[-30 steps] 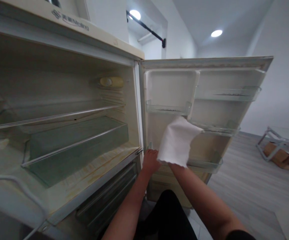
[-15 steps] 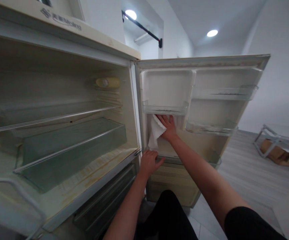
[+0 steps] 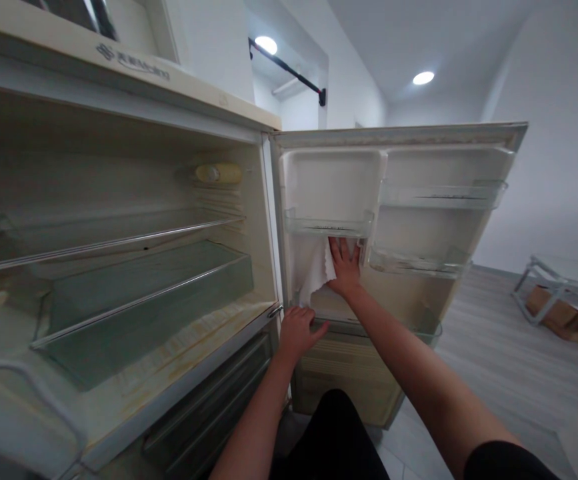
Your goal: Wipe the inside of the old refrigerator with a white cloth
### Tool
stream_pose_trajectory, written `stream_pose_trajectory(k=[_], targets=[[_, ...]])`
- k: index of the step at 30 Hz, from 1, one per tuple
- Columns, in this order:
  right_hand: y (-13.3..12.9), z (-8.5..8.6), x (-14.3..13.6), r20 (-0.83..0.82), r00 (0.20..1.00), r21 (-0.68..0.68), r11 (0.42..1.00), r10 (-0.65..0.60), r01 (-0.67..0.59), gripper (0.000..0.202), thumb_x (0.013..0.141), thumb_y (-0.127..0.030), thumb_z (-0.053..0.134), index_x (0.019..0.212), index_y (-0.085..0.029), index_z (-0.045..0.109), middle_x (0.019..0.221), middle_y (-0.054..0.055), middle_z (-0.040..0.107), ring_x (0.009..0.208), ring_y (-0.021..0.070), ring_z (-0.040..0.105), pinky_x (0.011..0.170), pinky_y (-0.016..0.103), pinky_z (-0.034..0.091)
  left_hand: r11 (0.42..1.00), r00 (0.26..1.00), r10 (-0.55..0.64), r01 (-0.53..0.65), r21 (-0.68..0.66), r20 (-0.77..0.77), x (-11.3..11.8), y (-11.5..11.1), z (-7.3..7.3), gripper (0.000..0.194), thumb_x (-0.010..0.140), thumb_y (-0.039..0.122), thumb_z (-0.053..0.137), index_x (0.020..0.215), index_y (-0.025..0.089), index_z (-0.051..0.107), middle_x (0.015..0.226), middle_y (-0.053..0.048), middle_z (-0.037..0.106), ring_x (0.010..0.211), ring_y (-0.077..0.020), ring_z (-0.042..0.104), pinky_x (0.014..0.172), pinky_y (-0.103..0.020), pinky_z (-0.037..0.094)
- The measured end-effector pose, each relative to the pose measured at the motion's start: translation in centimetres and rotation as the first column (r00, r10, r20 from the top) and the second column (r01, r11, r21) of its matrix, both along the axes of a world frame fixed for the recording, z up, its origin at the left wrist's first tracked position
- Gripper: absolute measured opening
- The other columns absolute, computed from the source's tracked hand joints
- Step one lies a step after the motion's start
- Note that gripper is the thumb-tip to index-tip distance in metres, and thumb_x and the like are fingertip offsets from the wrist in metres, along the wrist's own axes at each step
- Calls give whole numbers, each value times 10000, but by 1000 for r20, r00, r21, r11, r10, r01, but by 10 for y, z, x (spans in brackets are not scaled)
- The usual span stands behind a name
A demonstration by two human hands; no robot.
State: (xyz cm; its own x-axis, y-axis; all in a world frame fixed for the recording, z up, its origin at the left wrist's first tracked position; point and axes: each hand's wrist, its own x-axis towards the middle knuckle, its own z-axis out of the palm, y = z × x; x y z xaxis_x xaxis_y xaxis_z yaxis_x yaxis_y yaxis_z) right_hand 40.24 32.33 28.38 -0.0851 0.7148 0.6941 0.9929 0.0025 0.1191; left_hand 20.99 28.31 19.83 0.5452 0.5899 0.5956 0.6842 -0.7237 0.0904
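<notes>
A: Where is your white cloth [image 3: 319, 273]?

B: Against the inside of the open refrigerator door [image 3: 409, 293], beneath the small upper rack [image 3: 326, 225] — your right hand [image 3: 345, 263] laid flat at its scalloped edge, fingers spread.

A: And your left hand [image 3: 299, 330]?

B: Beside the hinge-side end of the lower door rack [image 3: 343, 327], thumb apart — whether you grip the rim, one cannot tell. Left of you, a greenish bin [image 3: 159, 320] sits inside.
</notes>
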Motion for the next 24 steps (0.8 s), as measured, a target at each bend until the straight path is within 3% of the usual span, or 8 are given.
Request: stream_pose_trajectory(k=[7,11,15,19,24], targets=[[13,-6,-14,45,994,48,994,95,-97,719,946,-368,519,1601,-145,326,1703,132,117,1564,391,58,1205,696,-56,999,999,4,-5,34,34,3,1,-4,369,902,531,607,708,219,574,751,-42,678,801,-244,631,822,-405,419],[25,-10,-32,105,977,66,979,184,-192,714,961,-370,501,1606,-134,308,1704,111,102,1573,361,61,1230,669,-28,999,999,8,-9,36,41,3,3,-6,379,899,532,613,683,226,560,717,-36,671,785,-240,638,821,-404,420],[30,-18,-43,156,952,43,961,264,-274,722,945,-364,530,1584,-86,341,1695,163,110,1575,357,72,1248,645,33,999,999,6,-8,32,43,1,3,-7,374,894,530,626,683,227,562,698,-29,671,755,-237,647,801,-404,412],[29,-21,-38,206,922,17,941,328,-339,712,946,-330,519,1573,-41,344,1674,205,172,1574,350,97,1258,618,68,999,999,-2,0,35,39,-2,3,-7,384,897,549,619,704,221,573,714,-28,681,741,-230,654,781,-399,401],[15,-16,-12,314,859,-69,912,404,-404,759,895,-281,573,1579,-55,332,1680,144,195,1568,315,153,1279,544,92,999,999,-18,17,48,29,-7,3,-6,393,909,561,604,716,220,572,746,-22,686,776,-223,653,789,-396,403]])
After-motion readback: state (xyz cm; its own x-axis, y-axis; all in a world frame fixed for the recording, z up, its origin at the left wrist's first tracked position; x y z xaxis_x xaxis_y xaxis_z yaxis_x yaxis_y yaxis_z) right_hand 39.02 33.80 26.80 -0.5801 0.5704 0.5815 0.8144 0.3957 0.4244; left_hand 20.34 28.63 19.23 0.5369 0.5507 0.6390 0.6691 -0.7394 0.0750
